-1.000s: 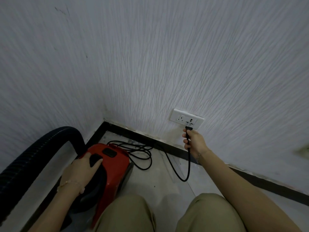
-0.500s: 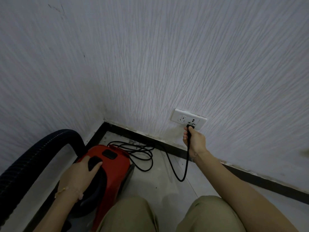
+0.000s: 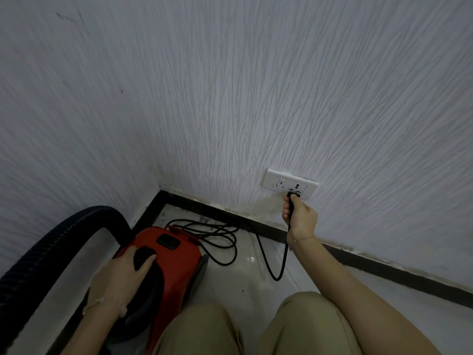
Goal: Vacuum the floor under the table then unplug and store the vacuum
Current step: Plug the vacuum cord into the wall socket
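Plug (image 3: 293,194) at socket (image 3: 279,181), in right hand (image 3: 301,217); left hand (image 3: 120,275) grips vacuum (image 3: 179,257).

Pale textured wallpaper (image 3: 230,98) covers both corner walls, with dark scuffs (image 3: 69,17) upper left; a black skirting board (image 3: 384,268) runs along their foot.

I'm seeing the vacuum (image 3: 174,254) sitting at lower left of the frame, hose (image 3: 51,249) arching further left, cord (image 3: 220,234) lying looped just right of it and climbing to the socket (image 3: 290,184) right of centre.
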Tool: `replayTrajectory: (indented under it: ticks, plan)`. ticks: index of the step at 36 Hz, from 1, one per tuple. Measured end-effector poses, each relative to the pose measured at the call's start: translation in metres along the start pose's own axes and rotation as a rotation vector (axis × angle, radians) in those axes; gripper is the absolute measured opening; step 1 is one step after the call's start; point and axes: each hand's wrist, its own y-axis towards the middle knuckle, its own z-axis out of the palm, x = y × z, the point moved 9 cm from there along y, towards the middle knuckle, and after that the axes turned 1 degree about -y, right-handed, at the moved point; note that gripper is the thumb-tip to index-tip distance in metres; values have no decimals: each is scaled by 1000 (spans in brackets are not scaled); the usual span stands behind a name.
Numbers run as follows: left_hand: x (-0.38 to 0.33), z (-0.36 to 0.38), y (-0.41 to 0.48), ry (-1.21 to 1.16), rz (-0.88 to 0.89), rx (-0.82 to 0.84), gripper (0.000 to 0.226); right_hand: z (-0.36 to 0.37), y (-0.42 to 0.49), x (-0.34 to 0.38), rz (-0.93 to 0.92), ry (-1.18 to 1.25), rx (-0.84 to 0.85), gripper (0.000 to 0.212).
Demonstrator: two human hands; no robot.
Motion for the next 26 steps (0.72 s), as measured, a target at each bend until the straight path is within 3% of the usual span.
replayTrajectory:
  ticks: [10, 26]
  plan:
    - [10, 3, 5, 26, 11, -23, 39, 4, 1, 0, -51, 28, -23, 25]
    - [11, 5, 7, 12, 11, -21, 37, 6, 0, 2, 66, 113, -54, 22]
